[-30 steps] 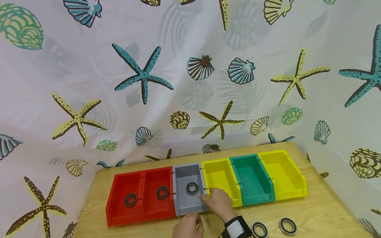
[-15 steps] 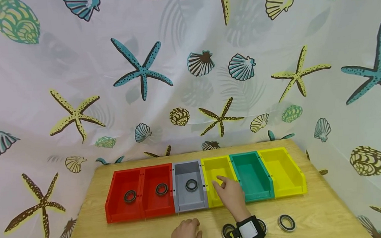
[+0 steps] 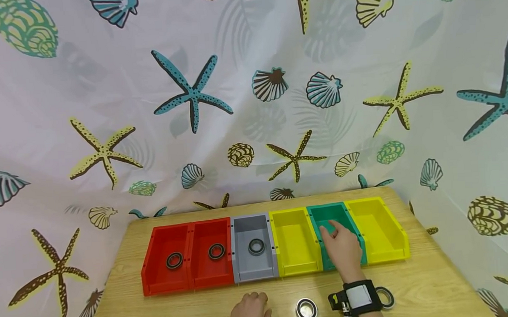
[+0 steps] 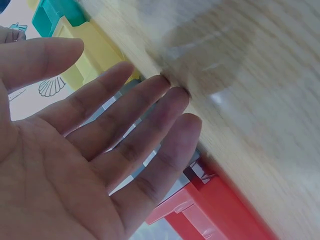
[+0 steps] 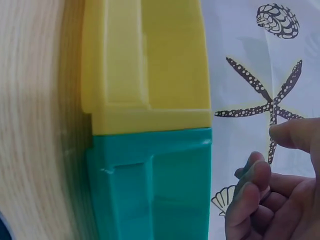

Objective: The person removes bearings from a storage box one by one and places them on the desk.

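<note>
My right hand (image 3: 343,247) hovers over the green bin (image 3: 327,213), thumb apart from loosely bent fingers, nothing between them. The right wrist view shows the same hand (image 5: 280,195) beyond the rims of the green bin (image 5: 180,200) and a yellow bin (image 5: 175,60). Nearer the front, my left hand (image 3: 249,314) is close over the wooden table (image 3: 180,315); its fingers (image 4: 145,130) are extended and hold nothing. Ball bearings lie in the left red bin (image 3: 167,280), the other red bin (image 3: 211,277) and the grey bin (image 3: 255,270).
One ball bearing (image 3: 306,310) lies on the table between my hands. Another ball bearing (image 3: 385,297) is partly covered by the right wrist strap (image 3: 359,297). A middle yellow bin (image 3: 295,243) and a right-end yellow bin (image 3: 378,233) complete the row. A patterned curtain (image 3: 252,129) hangs behind.
My right hand has moved right, from the grey bin's edge across the middle yellow bin to the green one. This uncovers a bearing on the table. My left hand stays nearly in place.
</note>
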Tool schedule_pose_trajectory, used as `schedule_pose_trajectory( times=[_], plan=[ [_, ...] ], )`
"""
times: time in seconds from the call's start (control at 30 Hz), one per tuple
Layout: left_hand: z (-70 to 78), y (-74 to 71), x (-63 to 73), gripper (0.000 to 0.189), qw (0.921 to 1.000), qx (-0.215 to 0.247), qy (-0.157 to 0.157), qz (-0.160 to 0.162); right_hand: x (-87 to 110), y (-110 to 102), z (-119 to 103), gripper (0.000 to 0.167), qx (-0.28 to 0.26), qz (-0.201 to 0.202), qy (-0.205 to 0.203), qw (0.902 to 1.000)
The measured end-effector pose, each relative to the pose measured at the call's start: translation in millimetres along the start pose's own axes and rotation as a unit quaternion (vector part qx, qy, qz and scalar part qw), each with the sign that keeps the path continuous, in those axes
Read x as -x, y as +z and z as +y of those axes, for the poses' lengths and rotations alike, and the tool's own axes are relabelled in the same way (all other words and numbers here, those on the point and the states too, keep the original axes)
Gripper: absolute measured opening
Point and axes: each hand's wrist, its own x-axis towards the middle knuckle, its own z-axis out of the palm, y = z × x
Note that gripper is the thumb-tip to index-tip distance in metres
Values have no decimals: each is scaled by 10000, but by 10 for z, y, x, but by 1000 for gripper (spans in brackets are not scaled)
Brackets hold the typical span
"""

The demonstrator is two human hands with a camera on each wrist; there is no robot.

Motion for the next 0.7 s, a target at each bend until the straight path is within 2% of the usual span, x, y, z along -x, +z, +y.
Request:
schedule_pose_trajectory(
  times=[0.33, 0.53, 0.7],
  plan=[
    [-5, 34, 13, 20, 9999, -60, 95, 31, 47, 57, 120, 71, 508, -842, 335, 9946],
    [1, 27, 12, 18, 9999, -51, 102, -35, 89, 122, 136, 67, 867, -1022, 318, 9905],
    [1, 38, 20, 14, 9996, -195, 192, 107, 117, 166, 152, 63, 1053, -1135, 330, 9874]
  ],
)
